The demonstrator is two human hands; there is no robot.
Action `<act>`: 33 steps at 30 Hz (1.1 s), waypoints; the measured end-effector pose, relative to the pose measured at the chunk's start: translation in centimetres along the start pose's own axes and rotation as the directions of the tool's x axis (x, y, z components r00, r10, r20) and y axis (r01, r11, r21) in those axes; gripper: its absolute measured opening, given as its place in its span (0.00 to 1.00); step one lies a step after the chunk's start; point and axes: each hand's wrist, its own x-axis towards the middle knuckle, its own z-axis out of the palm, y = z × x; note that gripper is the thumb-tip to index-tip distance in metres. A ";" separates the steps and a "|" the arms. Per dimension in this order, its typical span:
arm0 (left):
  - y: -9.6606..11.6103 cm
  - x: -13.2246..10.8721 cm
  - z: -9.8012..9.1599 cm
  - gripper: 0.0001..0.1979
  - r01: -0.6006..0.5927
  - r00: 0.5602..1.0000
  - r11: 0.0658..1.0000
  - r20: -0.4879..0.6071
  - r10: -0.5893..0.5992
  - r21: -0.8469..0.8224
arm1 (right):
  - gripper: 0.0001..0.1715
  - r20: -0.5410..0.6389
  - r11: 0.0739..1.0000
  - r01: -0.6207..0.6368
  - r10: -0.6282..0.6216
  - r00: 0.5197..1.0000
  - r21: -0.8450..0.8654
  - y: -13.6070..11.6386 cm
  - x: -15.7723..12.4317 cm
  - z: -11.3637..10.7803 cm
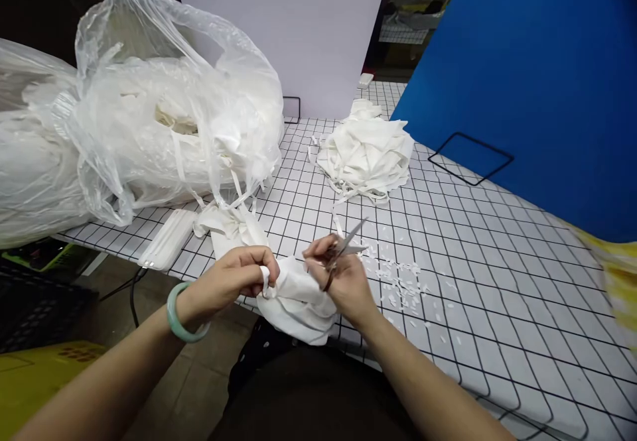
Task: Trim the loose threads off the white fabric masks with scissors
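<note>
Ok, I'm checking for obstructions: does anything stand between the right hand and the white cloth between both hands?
Nothing visible does. The right hand overlaps the edge of the white cloth in this view, and the scissors it holds point away from the cloth.

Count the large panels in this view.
2: a pale panel at the top middle and a blue panel at the upper right. Others could be hidden.

The gridded bench [478,242] is carrying a heap of white cloth [368,146] — stuffed plastic bags [243,96] are sitting left of the heap, small white clippings [405,286] are lying in front of it.
</note>
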 end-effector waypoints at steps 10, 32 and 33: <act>0.5 -1.0 -1.6 0.09 -0.113 0.992 0.979 -0.028 0.120 0.171 | 0.09 -0.012 0.994 0.076 -0.077 0.997 -0.082 0.0 1.9 0.1; -1.9 1.0 -0.1 0.20 0.030 0.991 0.999 0.134 -0.028 -0.011 | 0.08 0.279 0.957 0.056 0.027 0.960 -0.286 -0.7 1.9 -2.1; -1.9 1.1 0.0 0.20 0.031 0.990 1.000 0.140 -0.031 -0.002 | 0.06 0.253 0.950 0.077 0.002 0.967 -0.304 -0.9 2.0 -2.0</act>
